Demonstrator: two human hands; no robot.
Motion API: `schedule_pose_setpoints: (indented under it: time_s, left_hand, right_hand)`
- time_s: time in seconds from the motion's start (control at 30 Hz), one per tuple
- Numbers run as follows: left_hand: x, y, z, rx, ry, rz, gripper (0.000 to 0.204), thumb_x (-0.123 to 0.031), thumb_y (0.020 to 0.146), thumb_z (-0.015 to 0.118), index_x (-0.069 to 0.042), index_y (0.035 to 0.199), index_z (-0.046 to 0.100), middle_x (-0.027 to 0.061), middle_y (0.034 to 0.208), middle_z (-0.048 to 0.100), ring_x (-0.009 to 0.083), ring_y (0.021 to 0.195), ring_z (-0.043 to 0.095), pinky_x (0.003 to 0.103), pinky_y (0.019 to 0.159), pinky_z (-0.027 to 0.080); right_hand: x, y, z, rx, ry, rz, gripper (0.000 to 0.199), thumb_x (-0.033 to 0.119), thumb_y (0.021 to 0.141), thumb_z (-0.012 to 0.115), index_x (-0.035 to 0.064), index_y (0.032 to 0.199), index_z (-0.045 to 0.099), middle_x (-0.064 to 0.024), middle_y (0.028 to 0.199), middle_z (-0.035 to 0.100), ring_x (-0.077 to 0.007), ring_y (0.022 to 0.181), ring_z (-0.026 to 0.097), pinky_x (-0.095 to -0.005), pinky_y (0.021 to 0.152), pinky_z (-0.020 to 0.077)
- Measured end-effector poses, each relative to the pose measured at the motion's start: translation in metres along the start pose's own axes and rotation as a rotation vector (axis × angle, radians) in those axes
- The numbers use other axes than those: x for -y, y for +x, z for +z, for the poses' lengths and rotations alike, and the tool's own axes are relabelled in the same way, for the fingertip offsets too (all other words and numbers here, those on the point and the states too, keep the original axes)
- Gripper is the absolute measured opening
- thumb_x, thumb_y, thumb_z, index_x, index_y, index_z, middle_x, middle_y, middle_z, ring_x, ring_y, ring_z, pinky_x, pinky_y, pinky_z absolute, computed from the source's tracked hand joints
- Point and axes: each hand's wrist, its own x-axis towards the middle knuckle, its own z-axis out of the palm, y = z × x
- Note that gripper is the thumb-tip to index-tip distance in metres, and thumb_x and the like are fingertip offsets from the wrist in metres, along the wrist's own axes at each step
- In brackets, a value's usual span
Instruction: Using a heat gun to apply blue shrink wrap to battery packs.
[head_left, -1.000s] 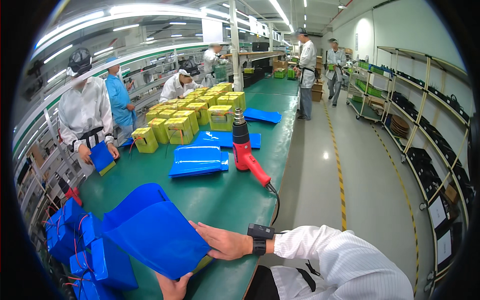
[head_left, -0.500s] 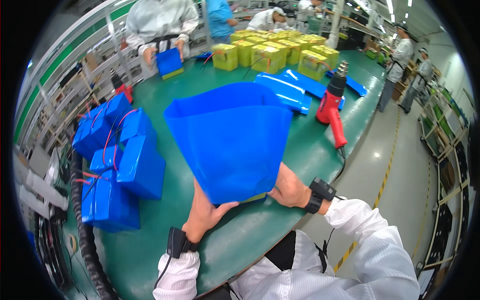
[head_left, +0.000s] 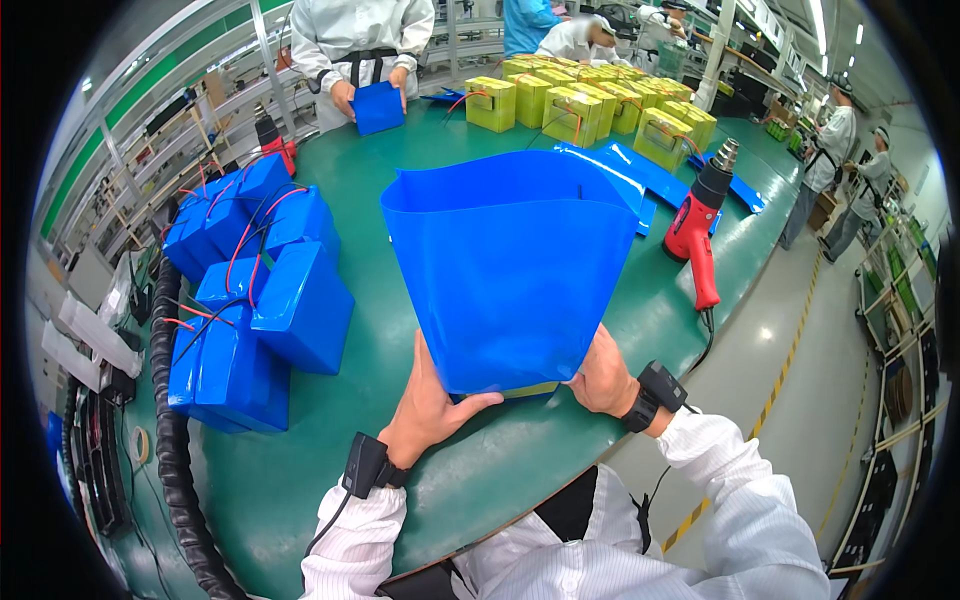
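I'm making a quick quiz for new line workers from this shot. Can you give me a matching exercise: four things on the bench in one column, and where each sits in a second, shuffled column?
Things:
1. blue sleeve
2. red heat gun
3. blue wrapped packs
4. yellow packs

Places:
A. piled on the green table to the person's left, red and black wires on top
B. lying near the table's right edge
C. standing in rows at the far end
D. held open at its bottom corners by the left hand and right hand

Pairs: 1-D, 2-B, 3-A, 4-C
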Motion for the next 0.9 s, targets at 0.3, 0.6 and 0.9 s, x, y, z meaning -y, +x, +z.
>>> schedule_pose_setpoints:
  time_s: [0.3, 0.6, 0.9]
  left_hand:
    - [0.0, 0.002, -0.002, -0.001, -0.023, -0.012, 0.109, -0.03, 0.073, 0.09, 0.003, 0.15, 0.021, 0.0256, 0.141, 0.036, 0.0421, 0.131, 0.043, 0.047, 0.108, 0.038]
    - [0.015, 0.002, -0.007, -0.178, -0.464, -0.021, 0.114, -0.029, 0.075, 0.088, 0.003, 0.153, 0.011, 0.0213, 0.151, 0.032, 0.0338, 0.14, 0.036, 0.047, 0.117, 0.025]
    - [-0.015, 0.011, 0.007, -0.141, -0.393, -0.275, 0.116, -0.025, 0.068, 0.094, 0.002, 0.151, 0.017, 0.0175, 0.144, 0.036, 0.031, 0.134, 0.043, 0.042, 0.111, 0.037]
  right_hand:
    - [0.001, -0.01, 0.0, 0.049, 0.05, 0.026, 0.064, 0.029, 0.095, 0.063, -0.0125, 0.139, 0.043, -0.0323, 0.139, 0.047, -0.0522, 0.129, 0.047, -0.0588, 0.111, 0.036]
    - [0.004, 0.002, -0.01, -0.089, 0.457, 0.163, 0.087, 0.032, 0.084, 0.077, -0.0025, 0.149, 0.029, -0.0242, 0.146, 0.042, -0.0389, 0.136, 0.042, -0.0446, 0.114, 0.0322]
    - [0.024, 0.024, 0.009, -0.022, 0.805, 0.516, 0.069, 0.016, 0.077, 0.088, 0.004, 0.133, 0.051, -0.0073, 0.123, 0.059, -0.0196, 0.111, 0.058, -0.0362, 0.096, 0.0484]
